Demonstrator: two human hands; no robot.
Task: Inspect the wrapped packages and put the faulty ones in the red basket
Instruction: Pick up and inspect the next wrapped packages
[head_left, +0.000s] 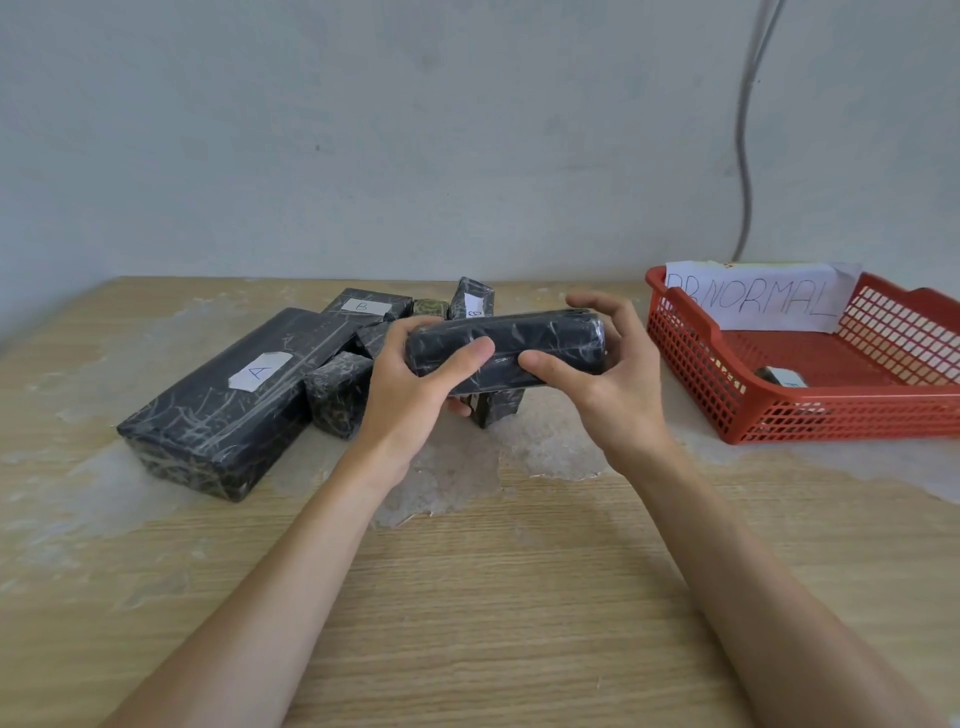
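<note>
Wrapped package (506, 353), black and film-covered, is held lengthwise above the tabletop (467, 597) by both hands. Left hand (415, 384) grip closes on its left end; right hand (605, 379) grip pinches its right part, upper fingers spread. Red basket (779, 415) sits right, holding one small package (782, 376).

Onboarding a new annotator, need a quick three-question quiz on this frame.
1. True or false: the red basket is empty.
2. What letter is on the largest wrapped package?
3. The held package is gripped by: a) left hand only b) right hand only c) both hands.

Key: 1 false, one small labelled item lies inside. 2 A. 3 c.
</note>
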